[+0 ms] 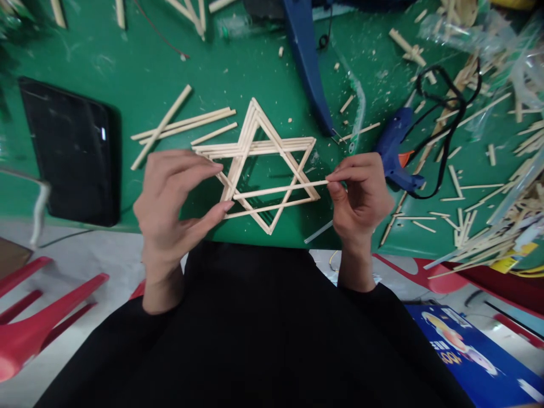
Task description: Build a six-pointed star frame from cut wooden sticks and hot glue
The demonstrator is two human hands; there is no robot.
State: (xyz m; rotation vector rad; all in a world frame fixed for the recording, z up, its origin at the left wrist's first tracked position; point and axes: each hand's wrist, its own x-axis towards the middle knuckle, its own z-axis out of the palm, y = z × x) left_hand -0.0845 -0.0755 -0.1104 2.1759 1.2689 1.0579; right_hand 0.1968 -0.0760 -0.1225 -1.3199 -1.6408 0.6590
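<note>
At three o'clock, my right hand (361, 195) pinches one end of a stick (272, 191) spanning the star frame (263, 148); at nine, my left hand (170, 192) has thumb and fingers parted, contact unclear. The frame lies mid-dial on the worktop (238, 62). I judge this as aligning the stick, which calls for steadying its free end. Beyond: glue gun (394, 139) at two, loose sticks (161, 127) at ten.

Red chairs (25, 339), pale floor (113, 255).
</note>
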